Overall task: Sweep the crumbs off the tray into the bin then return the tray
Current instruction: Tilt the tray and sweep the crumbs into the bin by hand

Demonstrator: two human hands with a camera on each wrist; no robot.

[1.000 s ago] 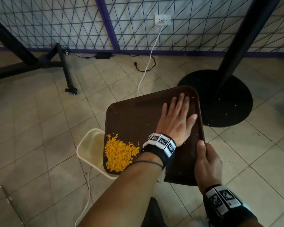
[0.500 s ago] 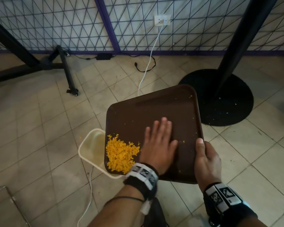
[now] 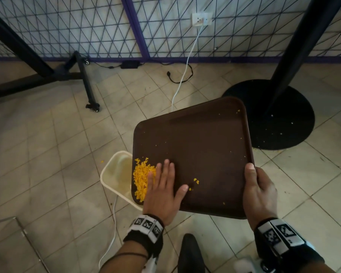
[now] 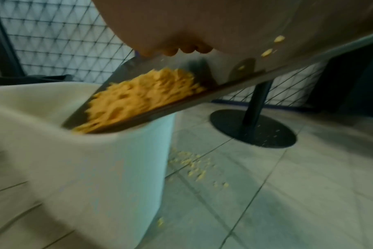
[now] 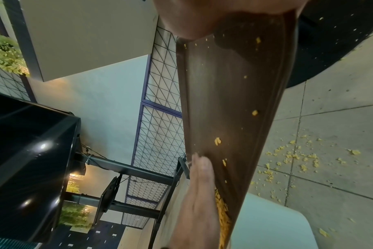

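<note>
A brown tray (image 3: pixel 201 142) hangs tilted over a cream bin (image 3: pixel 114 174), its lower left corner above the bin's mouth. A pile of yellow crumbs (image 3: pixel 142 178) lies at that low corner, and a few stray bits remain across the tray. My left hand (image 3: pixel 161 186) lies flat on the tray with straight fingers, its edge against the pile. My right hand (image 3: pixel 258 190) grips the tray's near right rim, thumb on top. In the left wrist view the crumbs (image 4: pixel 143 97) sit at the tray's lip over the bin (image 4: pixel 74 151). The right wrist view shows the tray (image 5: pixel 230 101) edge-on.
Spilled crumbs (image 5: pixel 287 160) dot the tiled floor beside the bin. A black round pedestal base (image 3: pixel 274 115) with its pole stands right of the tray. A white cable (image 3: pixel 182 79) runs from a wall socket past the bin. A black wheeled frame (image 3: pixel 87 85) stands at left.
My left hand has slid from the tray's far middle down to the near left, reaching the crumb pile. The tray has turned slightly. My right hand keeps its grip.
</note>
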